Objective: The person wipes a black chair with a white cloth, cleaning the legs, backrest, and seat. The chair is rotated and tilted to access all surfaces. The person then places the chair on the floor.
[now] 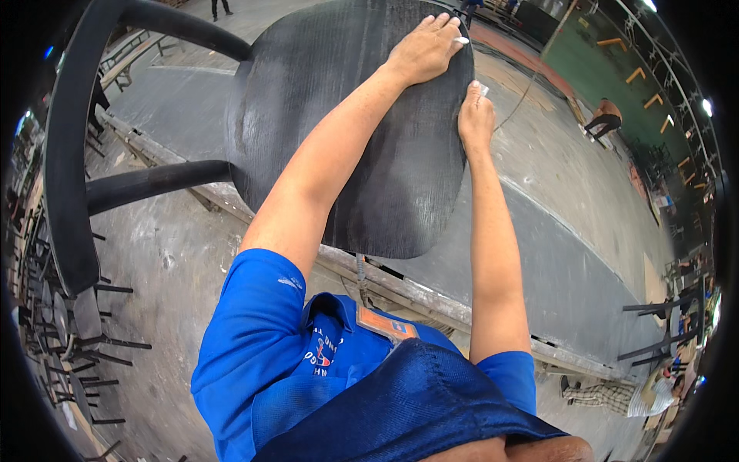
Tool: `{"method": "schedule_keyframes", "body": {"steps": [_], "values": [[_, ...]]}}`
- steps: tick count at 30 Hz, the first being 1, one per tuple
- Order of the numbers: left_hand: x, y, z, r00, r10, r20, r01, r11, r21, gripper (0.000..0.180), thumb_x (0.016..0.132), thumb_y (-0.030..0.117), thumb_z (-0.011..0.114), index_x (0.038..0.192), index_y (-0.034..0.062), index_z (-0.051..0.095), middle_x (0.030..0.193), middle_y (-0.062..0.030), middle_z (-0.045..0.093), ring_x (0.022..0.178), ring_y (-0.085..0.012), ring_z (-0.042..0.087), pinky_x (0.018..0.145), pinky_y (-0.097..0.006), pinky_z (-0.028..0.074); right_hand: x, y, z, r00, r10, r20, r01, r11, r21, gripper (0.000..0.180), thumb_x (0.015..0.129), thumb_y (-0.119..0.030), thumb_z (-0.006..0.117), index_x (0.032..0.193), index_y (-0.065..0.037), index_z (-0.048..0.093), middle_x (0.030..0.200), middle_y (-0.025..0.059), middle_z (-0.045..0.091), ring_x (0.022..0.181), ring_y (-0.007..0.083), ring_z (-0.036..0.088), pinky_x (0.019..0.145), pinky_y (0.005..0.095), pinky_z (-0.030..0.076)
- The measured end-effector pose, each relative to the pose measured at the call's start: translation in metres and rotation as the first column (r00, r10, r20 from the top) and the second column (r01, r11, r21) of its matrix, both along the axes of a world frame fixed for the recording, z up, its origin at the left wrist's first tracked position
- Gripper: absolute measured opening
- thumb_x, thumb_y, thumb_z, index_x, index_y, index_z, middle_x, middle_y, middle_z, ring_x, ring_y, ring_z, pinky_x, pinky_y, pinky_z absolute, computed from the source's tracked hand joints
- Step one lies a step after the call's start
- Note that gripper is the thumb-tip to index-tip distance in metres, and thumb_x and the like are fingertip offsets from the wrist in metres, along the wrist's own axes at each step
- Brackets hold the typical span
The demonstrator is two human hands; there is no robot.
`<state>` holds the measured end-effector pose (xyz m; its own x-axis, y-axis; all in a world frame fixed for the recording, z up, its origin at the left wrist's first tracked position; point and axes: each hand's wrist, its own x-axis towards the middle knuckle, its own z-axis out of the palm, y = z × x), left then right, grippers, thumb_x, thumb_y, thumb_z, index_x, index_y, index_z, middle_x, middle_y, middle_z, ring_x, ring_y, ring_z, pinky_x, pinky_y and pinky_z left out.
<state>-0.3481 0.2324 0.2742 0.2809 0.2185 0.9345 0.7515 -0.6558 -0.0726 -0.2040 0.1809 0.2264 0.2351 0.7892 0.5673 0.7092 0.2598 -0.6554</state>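
A black wooden chair lies with its broad rounded seat [362, 131] facing up at me, wood grain showing. Its curved back rail [65, 169] is at the left, joined by two black posts. My left hand [422, 52] lies flat on the seat near its far right edge, fingers stretched out, with something white around or at the thumb tip. My right hand [476, 122] is closed beside the seat's right edge, thumb up. A small pale piece [483, 90] shows at that thumb; its kind is not clear.
Under the chair runs a long dark-topped bench [554, 239] with a worn wooden edge. Several dark stools or chair frames [85, 354] stand at the left, others [666, 327] at the right. One person [604, 119] bends over at the far right; another [639, 396] is at the lower right.
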Motion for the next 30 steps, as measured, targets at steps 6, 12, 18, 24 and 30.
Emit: {"method": "schedule_keyframes", "body": {"steps": [6,12,18,24,30], "values": [[-0.011,-0.009,0.007,0.986,-0.103,-0.134,0.104,0.995,0.007,0.038,0.093,0.025,0.046,0.119,-0.0023,0.051,0.122,-0.0196,0.053,0.119,-0.0318,0.046,0.103,-0.041,0.033,-0.002,-0.004,-0.002,1.000,0.018,-0.015,-0.018,1.000,-0.001,0.063,0.095,-0.045,0.030,0.080,0.006,0.065,0.080,0.0313,0.061,0.083,0.0477,0.059,0.075,0.0528,0.044],[-0.021,-0.014,0.011,0.979,0.109,-0.172,-0.090,0.990,0.112,0.036,0.094,0.025,0.046,0.122,0.0035,0.051,0.124,-0.0121,0.055,0.122,-0.0280,0.046,0.103,-0.041,0.033,-0.006,-0.008,-0.002,1.000,-0.008,-0.030,0.006,0.999,-0.053,0.064,0.095,-0.045,0.030,0.078,0.007,0.064,0.080,0.0318,0.061,0.083,0.0472,0.060,0.075,0.0530,0.044],[-0.021,-0.025,0.012,0.956,0.076,-0.284,-0.032,0.988,0.154,0.031,0.092,0.021,0.048,0.115,0.0025,0.055,0.121,-0.0145,0.056,0.117,-0.0292,0.049,0.100,-0.041,0.037,-0.008,-0.015,0.000,0.998,0.039,-0.053,-0.041,0.999,-0.031,0.064,0.095,-0.043,0.030,0.075,0.008,0.063,0.081,0.0327,0.060,0.084,0.0490,0.058,0.075,0.0532,0.045],[-0.022,-0.033,-0.011,0.980,0.005,-0.198,0.005,0.999,0.052,0.024,0.089,0.013,0.047,0.104,0.0014,0.061,0.121,-0.0185,0.054,0.118,-0.0329,0.046,0.101,-0.041,0.035,-0.014,-0.008,-0.001,0.999,-0.045,-0.008,0.045,0.999,0.022,0.065,0.094,-0.046,0.031,0.077,0.008,0.064,0.082,0.0323,0.061,0.085,0.0477,0.059,0.077,0.0522,0.046],[-0.047,-0.061,-0.049,0.991,-0.132,-0.028,0.128,0.985,-0.112,0.031,0.094,0.022,0.046,0.119,0.0047,0.053,0.121,-0.0140,0.056,0.116,-0.0295,0.050,0.101,-0.040,0.038,-0.018,0.009,0.006,0.994,-0.107,-0.010,0.107,0.994,-0.030,0.063,0.091,-0.053,0.035,0.091,0.002,0.066,0.093,0.0278,0.063,0.093,0.0448,0.058,0.081,0.0506,0.044]]}}
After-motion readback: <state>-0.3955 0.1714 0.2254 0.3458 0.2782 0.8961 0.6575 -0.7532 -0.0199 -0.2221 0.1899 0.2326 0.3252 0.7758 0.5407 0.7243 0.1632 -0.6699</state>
